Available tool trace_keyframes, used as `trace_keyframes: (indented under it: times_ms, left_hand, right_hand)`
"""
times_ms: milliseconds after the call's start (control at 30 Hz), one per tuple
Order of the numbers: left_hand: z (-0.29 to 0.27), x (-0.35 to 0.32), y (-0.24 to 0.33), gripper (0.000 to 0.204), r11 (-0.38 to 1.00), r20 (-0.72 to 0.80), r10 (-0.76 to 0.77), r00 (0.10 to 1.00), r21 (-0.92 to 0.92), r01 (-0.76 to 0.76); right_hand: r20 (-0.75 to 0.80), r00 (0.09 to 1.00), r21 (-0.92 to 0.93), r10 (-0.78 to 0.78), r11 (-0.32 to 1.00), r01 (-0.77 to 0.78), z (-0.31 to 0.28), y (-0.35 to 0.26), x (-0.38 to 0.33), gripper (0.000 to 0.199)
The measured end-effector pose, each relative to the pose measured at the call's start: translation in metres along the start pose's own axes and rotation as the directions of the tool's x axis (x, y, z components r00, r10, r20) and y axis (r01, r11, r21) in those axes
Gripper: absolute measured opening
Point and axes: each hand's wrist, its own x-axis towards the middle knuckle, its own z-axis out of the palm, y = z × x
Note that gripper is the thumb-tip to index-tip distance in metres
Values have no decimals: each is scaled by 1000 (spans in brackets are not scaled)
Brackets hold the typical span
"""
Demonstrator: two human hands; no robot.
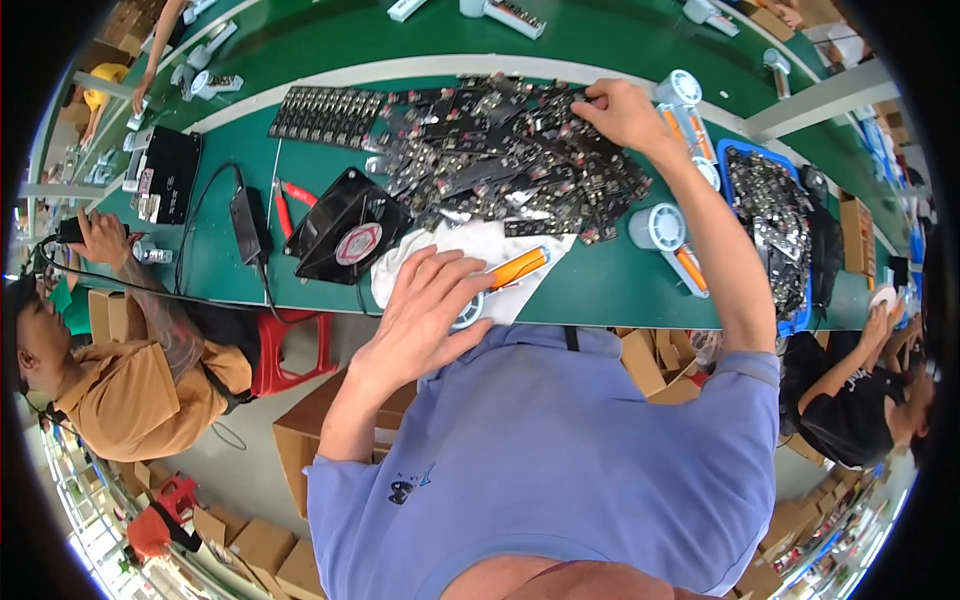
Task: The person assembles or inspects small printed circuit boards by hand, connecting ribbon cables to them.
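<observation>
My left hand lies over a light-blue handheld fan body, its fingers bent around the round end. An orange battery cell shows in the handle, which sticks out past my fingers. Beneath them is a white cloth at the table's near edge. My right hand reaches to the far right of a big heap of small black circuit boards. Its thumb and forefinger are pinched on a circuit board at the heap's edge. Most of that board is hidden by the fingers.
Several more light-blue fan bodies lie right of the heap, beside a blue bin of boards. Left are a black square fan, red-handled pliers, a power adapter and a black box. Co-workers sit on both sides.
</observation>
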Motion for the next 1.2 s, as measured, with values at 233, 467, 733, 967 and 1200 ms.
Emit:
trace_keyframes:
  times_ms: [233,467,733,967,1200]
  left_hand:
    - [41,1,9,26,999,-318,-5,948,49,22]
    - [36,3,10,12,994,-282,-99,954,-67,83]
    - [20,15,6,19,996,-152,35,988,-75,-47]
    - [36,16,5,17,964,-294,-176,940,-246,104]
    - [38,19,16,12,974,-350,-212,913,-148,170]
  right_hand:
    - [-25,974,192,224,958,-215,1,-4,4,53]
    - [-59,995,787,82,616,-5,-53,-43,-56,20]
    - [25,999,843,45,535,-45,-29,-73,-130,25]
    - [215,974,947,-78,260,-188,-7,-86,-176,27]
    - [447,882,887,-152,204,-414,14,-95,-196,36]
